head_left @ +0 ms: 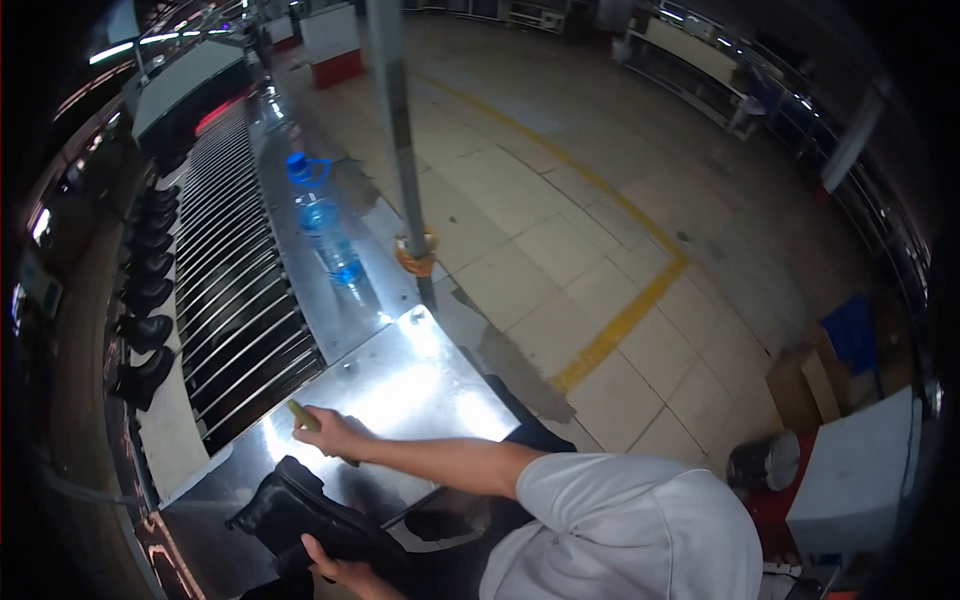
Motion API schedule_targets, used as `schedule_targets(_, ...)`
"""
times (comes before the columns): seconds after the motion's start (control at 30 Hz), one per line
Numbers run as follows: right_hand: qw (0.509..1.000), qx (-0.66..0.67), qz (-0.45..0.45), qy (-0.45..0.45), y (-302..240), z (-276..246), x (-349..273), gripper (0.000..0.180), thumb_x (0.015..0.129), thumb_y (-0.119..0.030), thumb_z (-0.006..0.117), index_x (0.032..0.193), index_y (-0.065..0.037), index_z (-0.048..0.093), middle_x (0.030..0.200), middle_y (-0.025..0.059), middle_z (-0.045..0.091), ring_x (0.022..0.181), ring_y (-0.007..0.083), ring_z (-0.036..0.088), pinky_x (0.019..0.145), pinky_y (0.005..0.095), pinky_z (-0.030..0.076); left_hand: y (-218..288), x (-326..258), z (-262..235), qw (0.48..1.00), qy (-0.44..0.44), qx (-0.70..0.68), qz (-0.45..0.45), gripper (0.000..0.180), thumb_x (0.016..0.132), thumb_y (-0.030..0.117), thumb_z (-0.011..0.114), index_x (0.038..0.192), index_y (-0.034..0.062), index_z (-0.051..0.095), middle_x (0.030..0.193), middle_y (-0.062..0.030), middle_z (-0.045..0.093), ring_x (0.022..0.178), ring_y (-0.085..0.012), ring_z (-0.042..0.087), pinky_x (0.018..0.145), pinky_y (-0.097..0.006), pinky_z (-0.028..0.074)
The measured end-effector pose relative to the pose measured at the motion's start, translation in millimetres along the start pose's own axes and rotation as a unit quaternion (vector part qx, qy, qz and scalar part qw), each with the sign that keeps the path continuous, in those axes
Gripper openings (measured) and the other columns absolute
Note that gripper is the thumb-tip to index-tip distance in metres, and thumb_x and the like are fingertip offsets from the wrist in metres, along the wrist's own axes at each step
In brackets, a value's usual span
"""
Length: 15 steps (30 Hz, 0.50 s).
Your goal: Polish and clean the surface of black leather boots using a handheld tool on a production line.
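A black boot (305, 510) lies tilted on the near end of the shiny metal table (400, 385). My left hand (340, 572) grips it from below, thumb against its side; the other fingers are hidden. Above the table, just beyond the boot, my right hand (330, 436) is closed around a short yellow-green stick-like tool (303, 415). One end of this tool pokes out of the fist, so its exact kind does not show. The tool and the boot are apart.
A roller conveyor (235, 260) runs away from the table. Along its left side stands a row of black boots (145, 375). On the metal ledge to its right is a clear bottle with a blue cap (328, 238). A metal post (400, 150) rises beside the ledge.
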State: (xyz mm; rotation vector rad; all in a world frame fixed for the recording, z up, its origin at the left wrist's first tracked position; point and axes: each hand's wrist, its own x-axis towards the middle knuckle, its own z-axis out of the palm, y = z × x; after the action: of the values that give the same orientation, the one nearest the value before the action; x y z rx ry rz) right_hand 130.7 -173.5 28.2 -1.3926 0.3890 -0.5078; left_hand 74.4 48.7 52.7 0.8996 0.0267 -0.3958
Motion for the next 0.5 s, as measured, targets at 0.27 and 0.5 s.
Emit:
schedule_targets(0.27, 0.998, 0.031, 0.05, -0.035, -43.6, -158.5, -95.2, 0.026, 0.099, -0.027, 0.069, 0.112, -0.007, 0.06, 0.063, -0.0036, 0.052, 0.053, 0.0069, 0.05, 0.051, 0.0256, 0.042, -50.6, 22.7, 40.7, 0.993, 0.038, 0.102, 0.04, 0.06, 0.098, 0.043, 0.068, 0.122, -0.0127, 0.062, 0.116, -0.018, 0.07, 0.094, -0.0277, 0.071, 0.085, -0.037, 0.06)
schedule_targets(0.5, 0.999, -0.027, 0.039, 0.023, -36.2, -142.6, -106.4, 0.022, 0.099, -0.027, 0.069, 0.108, -0.008, 0.062, 0.066, -0.0033, 0.054, 0.054, 0.0065, 0.051, 0.052, 0.0268, 0.043, -62.2, 15.2, 14.6, 0.987, 0.043, 0.143, 0.053, 0.057, 0.102, 0.038, 0.064, 0.12, -0.0152, 0.061, 0.115, -0.0197, 0.068, 0.095, -0.0259, 0.07, 0.085, -0.037, 0.058)
